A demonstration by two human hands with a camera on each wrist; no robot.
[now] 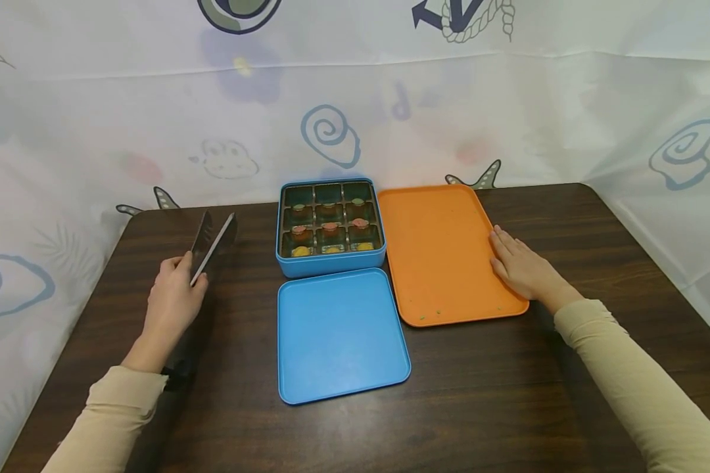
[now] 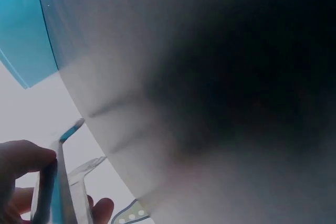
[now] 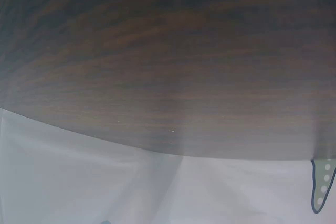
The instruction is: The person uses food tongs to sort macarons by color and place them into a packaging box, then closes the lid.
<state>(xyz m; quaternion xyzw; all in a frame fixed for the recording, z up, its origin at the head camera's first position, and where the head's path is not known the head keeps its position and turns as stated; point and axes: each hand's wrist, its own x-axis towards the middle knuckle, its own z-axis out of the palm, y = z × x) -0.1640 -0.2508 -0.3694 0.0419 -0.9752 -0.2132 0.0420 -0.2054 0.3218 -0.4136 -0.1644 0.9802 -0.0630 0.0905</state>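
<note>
My left hand (image 1: 174,299) grips a pair of metal tongs (image 1: 213,247) above the table's left side, their two arms spread apart with nothing between the tips. In the left wrist view the thumb (image 2: 31,157) presses one arm of the tongs (image 2: 59,192). On the right, my right hand (image 1: 523,269) lies with straight fingers along the right edge of an orange tray (image 1: 444,256). A blue box (image 1: 331,265) stands left of that tray. Its dark divided insert (image 1: 314,220) holds small pieces, green at the back, reddish in the middle and yellow in front.
A flat blue lid (image 1: 343,338) lies in front of the box. Tiny green crumbs (image 1: 438,312) are scattered near the tray's front edge. Everything stands on a dark wooden table (image 1: 479,401), with a white patterned cloth (image 1: 390,131) hanging behind it.
</note>
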